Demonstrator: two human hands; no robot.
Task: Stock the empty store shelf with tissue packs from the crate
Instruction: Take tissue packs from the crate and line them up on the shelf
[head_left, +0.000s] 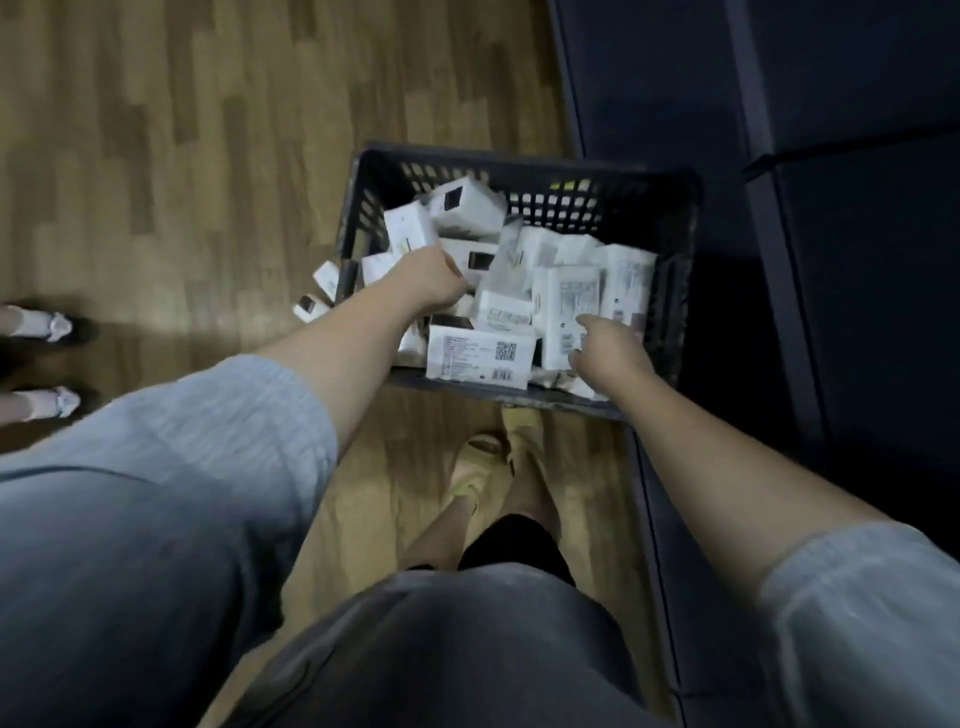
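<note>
Dark crate (519, 171) on wood floor (156, 156), heaped with white tissue packs (480, 351). Your left hand (428, 283) is curled among the packs, grip unclear. Your right hand (605, 345), fingers loosely open, touches an upright pack near the crate's right wall. Dark shelf (857, 260) just right; open floor left.

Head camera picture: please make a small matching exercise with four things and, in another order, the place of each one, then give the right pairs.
Things:
1. crate
2. left hand
3. right hand
4. pack with the square code

Places:
a. at the crate's right side, near the front
b. on the wooden floor, beside the dark shelf
c. flat at the crate's front rim
d. among the packs at the crate's left side

Pairs: 1-b, 2-d, 3-a, 4-c
</note>
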